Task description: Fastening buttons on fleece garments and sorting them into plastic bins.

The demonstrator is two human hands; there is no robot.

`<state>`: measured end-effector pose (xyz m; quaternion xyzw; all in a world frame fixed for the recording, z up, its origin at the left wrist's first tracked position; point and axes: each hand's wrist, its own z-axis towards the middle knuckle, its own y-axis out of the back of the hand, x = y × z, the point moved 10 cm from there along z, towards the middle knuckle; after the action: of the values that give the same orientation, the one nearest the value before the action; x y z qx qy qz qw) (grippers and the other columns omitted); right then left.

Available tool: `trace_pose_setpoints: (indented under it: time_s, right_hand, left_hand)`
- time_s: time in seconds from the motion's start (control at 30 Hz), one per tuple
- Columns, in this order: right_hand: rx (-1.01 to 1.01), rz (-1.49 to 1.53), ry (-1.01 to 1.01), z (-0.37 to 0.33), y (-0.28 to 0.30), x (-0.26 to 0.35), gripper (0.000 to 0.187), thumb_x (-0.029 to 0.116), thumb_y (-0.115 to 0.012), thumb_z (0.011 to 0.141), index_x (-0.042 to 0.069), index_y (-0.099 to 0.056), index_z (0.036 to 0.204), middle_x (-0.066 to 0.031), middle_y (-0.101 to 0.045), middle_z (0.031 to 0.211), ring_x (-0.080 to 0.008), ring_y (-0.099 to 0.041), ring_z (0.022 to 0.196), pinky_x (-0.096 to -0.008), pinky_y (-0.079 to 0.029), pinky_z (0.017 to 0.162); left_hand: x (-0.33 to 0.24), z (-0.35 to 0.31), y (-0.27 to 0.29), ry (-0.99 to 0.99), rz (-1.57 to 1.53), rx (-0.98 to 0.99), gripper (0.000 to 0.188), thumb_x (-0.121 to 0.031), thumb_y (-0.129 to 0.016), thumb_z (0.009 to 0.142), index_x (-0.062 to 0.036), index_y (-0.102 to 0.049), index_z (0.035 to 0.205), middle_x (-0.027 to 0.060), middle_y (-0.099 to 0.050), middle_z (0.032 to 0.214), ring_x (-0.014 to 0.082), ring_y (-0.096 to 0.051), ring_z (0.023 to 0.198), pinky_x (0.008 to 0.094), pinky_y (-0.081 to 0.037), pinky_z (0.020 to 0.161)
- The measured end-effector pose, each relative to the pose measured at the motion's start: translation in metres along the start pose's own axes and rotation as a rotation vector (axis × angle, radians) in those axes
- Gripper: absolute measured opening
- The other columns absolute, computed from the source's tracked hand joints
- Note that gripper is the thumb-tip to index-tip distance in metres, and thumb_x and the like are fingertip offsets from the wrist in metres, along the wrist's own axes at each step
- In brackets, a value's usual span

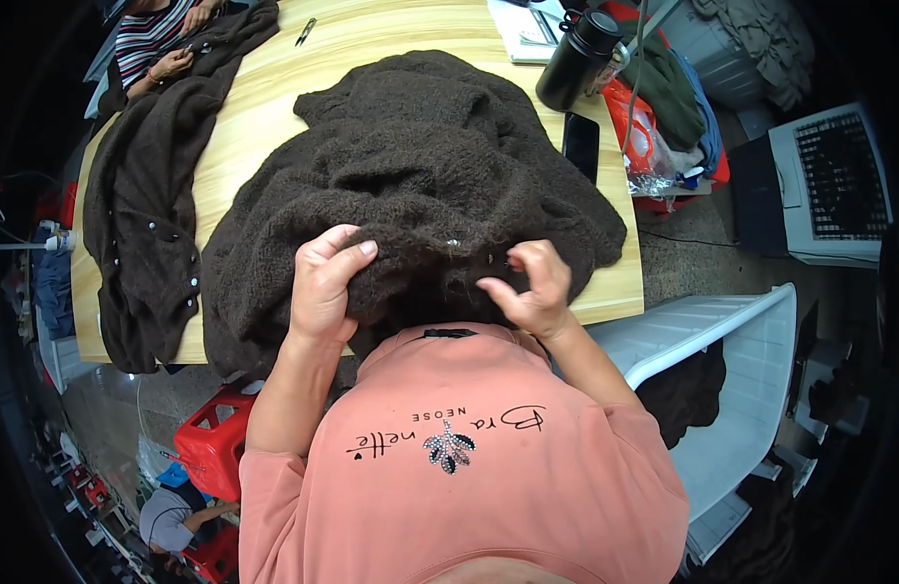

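Observation:
A dark brown knit garment (420, 146) lies bunched over the table, its near edge hanging toward my lap. My left hand (328, 287) is closed on that edge, thumb on top, with cloth pinched under the fingers. Beside the same edge, my right hand (537, 290) has its thumb and curled forefinger apart; I see nothing between them. A small shiny button (453, 242) or similar light spot shows on the cloth between my hands. Loose fibres stand out along the edge there.
Left on the wooden table (255, 117) lies another dark garment (143, 224) with pale buttons, handled by a co-worker (162, 44). Thread snips (306, 32) lie at the back. A black bottle (578, 60) and phone (581, 144) stand right. A white bin (732, 321) and red stool (211, 433) flank me.

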<state>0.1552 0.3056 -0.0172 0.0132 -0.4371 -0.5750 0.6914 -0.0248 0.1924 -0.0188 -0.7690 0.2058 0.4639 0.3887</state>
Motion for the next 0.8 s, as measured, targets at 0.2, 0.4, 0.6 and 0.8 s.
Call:
trace_pose_setpoints:
  time_s: [0.2, 0.4, 0.6, 0.8]
  right_hand:
    - [-0.052, -0.001, -0.226, -0.019, -0.031, -0.062, 0.034, -0.011, -0.043, 0.057, -0.002, -0.055, 0.088, -0.0194, -0.052, 0.089, -0.0369, -0.052, 0.086, -0.0372, -0.044, 0.076]
    - [-0.253, 0.813, -0.678, -0.007, 0.021, -0.059, 0.028, -0.005, -0.041, 0.066, -0.003, -0.057, 0.09, -0.0062, -0.057, 0.081, -0.0136, -0.055, 0.078, -0.0242, -0.044, 0.075]
    - [0.09, 0.324, -0.042, 0.063, 0.08, 0.052, 0.023, -0.002, -0.057, 0.063, -0.001, -0.065, 0.085, -0.0104, -0.063, 0.067, -0.0214, -0.061, 0.06, -0.0281, -0.048, 0.056]
    - [0.249, 0.369, 0.189, 0.043, 0.022, 0.073, 0.037, -0.007, -0.06, 0.049, 0.0, -0.064, 0.085, -0.0108, -0.059, 0.072, -0.0246, -0.06, 0.062, -0.0296, -0.047, 0.051]
  left_hand:
    - [0.006, -0.002, -0.012, 0.093, -0.141, 0.031, 0.014, 0.0, -0.056, 0.077, 0.0042, -0.06, 0.089, 0.0106, -0.065, 0.083, 0.013, -0.061, 0.07, 0.0257, -0.051, 0.068]
    - [-0.005, -0.017, -0.014, 0.094, 0.008, 0.085, 0.011, 0.003, -0.061, 0.07, 0.0039, -0.06, 0.081, 0.0095, -0.063, 0.077, 0.013, -0.059, 0.064, 0.0252, -0.049, 0.063]
    - [-0.037, -0.033, -0.034, -0.005, -0.071, 0.211, 0.019, -0.006, -0.058, 0.067, 0.0025, -0.054, 0.083, 0.0083, -0.058, 0.077, 0.0127, -0.055, 0.065, 0.0232, -0.044, 0.058]
    - [0.012, -0.014, -0.04, 0.175, -0.161, 0.165, 0.014, 0.004, -0.054, 0.08, 0.0054, -0.057, 0.093, 0.0123, -0.063, 0.089, 0.0146, -0.061, 0.077, 0.0272, -0.05, 0.072]
